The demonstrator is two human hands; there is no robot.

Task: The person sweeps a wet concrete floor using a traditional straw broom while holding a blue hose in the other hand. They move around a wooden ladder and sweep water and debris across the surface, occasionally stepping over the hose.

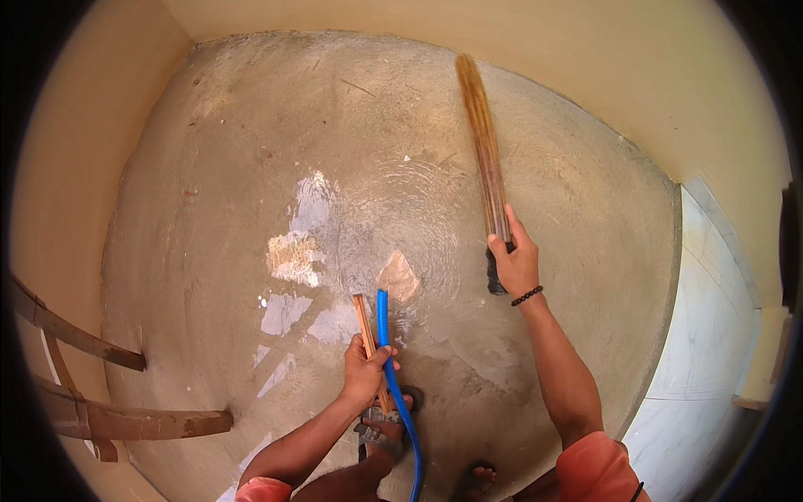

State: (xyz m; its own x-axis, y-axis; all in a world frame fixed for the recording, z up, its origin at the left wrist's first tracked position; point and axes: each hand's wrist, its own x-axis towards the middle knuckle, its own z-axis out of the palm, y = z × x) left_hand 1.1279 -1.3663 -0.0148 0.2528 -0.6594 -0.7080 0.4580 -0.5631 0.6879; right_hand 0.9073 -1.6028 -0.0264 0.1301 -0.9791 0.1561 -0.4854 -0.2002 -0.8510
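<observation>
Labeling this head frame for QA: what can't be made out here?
- Broom, head view: far bristle tips blurred; handle end hidden in the right hand.
- Blue hose: lower run cut off by the bottom edge.
- Wooden stick: lower part hidden by the left hand.
- Wooden frame: mostly cut off by the left rim.
- Feet in sandals: partly behind forearm and hose.
</observation>
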